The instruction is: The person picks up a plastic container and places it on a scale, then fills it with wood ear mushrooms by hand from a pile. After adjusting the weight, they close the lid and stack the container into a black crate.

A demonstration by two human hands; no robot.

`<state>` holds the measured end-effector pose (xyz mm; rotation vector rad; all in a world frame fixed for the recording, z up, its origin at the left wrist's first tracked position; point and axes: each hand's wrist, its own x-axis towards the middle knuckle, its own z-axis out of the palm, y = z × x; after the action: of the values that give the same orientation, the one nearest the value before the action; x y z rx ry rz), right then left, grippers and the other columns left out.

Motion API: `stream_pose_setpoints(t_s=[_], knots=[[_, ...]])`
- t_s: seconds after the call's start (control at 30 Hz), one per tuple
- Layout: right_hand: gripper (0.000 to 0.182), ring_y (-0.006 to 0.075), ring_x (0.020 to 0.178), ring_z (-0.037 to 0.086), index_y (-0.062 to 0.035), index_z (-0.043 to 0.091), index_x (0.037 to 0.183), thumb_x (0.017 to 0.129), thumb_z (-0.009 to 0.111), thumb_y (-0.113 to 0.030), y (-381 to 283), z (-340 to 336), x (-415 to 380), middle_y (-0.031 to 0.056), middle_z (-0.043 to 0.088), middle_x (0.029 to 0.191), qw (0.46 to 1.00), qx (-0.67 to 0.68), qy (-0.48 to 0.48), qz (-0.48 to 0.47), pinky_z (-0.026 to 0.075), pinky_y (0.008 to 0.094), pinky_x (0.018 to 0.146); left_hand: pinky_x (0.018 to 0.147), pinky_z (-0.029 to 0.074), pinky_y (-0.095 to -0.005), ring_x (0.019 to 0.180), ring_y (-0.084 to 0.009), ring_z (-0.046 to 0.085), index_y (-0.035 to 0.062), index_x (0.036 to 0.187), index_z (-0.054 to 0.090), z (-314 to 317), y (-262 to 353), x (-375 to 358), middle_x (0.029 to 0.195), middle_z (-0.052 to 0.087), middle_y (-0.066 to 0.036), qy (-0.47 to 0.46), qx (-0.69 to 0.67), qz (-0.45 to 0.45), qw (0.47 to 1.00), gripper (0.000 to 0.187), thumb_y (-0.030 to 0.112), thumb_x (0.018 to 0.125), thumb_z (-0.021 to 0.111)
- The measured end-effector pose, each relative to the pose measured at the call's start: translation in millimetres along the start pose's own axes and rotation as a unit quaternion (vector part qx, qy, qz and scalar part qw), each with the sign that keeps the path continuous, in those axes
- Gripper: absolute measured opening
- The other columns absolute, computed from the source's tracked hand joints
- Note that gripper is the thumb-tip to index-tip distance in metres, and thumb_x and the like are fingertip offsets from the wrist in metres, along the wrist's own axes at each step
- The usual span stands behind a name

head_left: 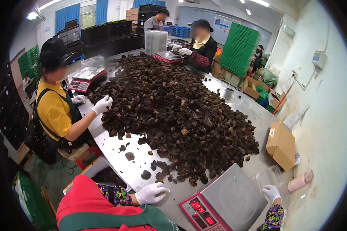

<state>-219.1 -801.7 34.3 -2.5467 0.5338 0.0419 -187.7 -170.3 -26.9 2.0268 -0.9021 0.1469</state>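
My left hand (152,193), in a white glove, rests on the metal table just below the near edge of a big heap of dark brown fungus (169,111). Its fingers are bent, and whether they pinch anything is hidden. My right hand (272,193), also gloved, is at the right of the red scale (235,196), touching a clear plastic container (268,178). The scale's grey plate carries no container, and its red digits are lit. Loose fungus pieces (145,174) lie near my left hand.
A cardboard box (281,146) and pink bottle (300,181) stand by the right wall. A co-worker in yellow (56,107) reaches toward the heap from the left. Two more people work at the far end, near another scale (169,56) and stacked green trays (240,50).
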Motion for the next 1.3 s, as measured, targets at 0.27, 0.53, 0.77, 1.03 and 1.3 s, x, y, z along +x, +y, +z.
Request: stream_pose_setpoints(t_s=[0.27, 0.53, 0.77, 1.03, 1.3], knots=[[0.034, 0.0353, 0.09, 0.071, -0.0055, 0.077, 0.095, 0.077, 0.07, -0.033, 26.6, 18.7, 32.5, 0.0187, 0.073, 0.094, 0.963, -0.255, -0.077, 0.039, 0.055, 0.0417, 0.084, 0.075, 0.056, -0.0362, 0.086, -0.0281, 0.066, 0.0068, 0.104, 0.07, 5.0, -9.5, -4.2, 0.099, 0.065, -0.012, -0.035, 0.015, -0.023, 0.999, 0.02, 0.005, 0.084, 0.069], [0.037, 0.0387, 0.072, 0.068, -0.0018, 0.074, 0.079, 0.076, 0.072, -0.039, 32.5, 12.9, 25.7, 0.0231, 0.069, 0.077, 0.978, -0.161, -0.13, 0.001, 0.054, 0.044, 0.07, 0.079, 0.056, -0.0374, 0.092, -0.0294, 0.067, 0.0046, 0.101, 0.07, 0.5, -0.8, 0.6, 0.1, 0.066, -0.013, -0.044, 0.03, -0.028, 0.998, 0.018, 0.004, 0.083, 0.068], [0.031, 0.0408, 0.09, 0.067, -0.0058, 0.071, 0.092, 0.079, 0.067, -0.034, 5.3, 14.1, 13.2, 0.0213, 0.07, 0.094, 0.972, -0.23, -0.042, -0.016, 0.054, 0.0479, 0.08, 0.078, 0.054, -0.0395, 0.09, -0.0324, 0.067, 0.0049, 0.097, 0.068, 6.1, -2.1, 2.0, 0.099, 0.067, -0.014, -0.019, 0.009, -0.041, 0.999, 0.017, 0.0, 0.081, 0.066], [0.03, 0.0325, 0.1, 0.067, -0.0121, 0.07, 0.093, 0.08, 0.073, -0.039, -20.9, 10.6, 6.7, 0.0136, 0.071, 0.102, 0.972, -0.198, -0.074, 0.108, 0.052, 0.0434, 0.087, 0.075, 0.053, -0.0396, 0.089, -0.0318, 0.065, 0.006, 0.1, 0.064, 6.2, -0.3, 1.6, 0.099, 0.065, -0.013, -0.029, 0.034, -0.032, 0.998, 0.022, -0.002, 0.079, 0.066], [0.035, 0.0375, 0.095, 0.066, -0.0093, 0.068, 0.091, 0.079, 0.075, -0.042, -29.3, -0.5, 4.7, 0.0162, 0.07, 0.099, 0.959, -0.256, 0.073, 0.098, 0.053, 0.0473, 0.08, 0.078, 0.054, -0.0397, 0.09, -0.0332, 0.066, 0.0048, 0.099, 0.064, 5.5, 0.9, 4.0, 0.099, 0.066, -0.015, -0.031, 0.033, -0.033, 0.998, 0.02, -0.001, 0.081, 0.066]])
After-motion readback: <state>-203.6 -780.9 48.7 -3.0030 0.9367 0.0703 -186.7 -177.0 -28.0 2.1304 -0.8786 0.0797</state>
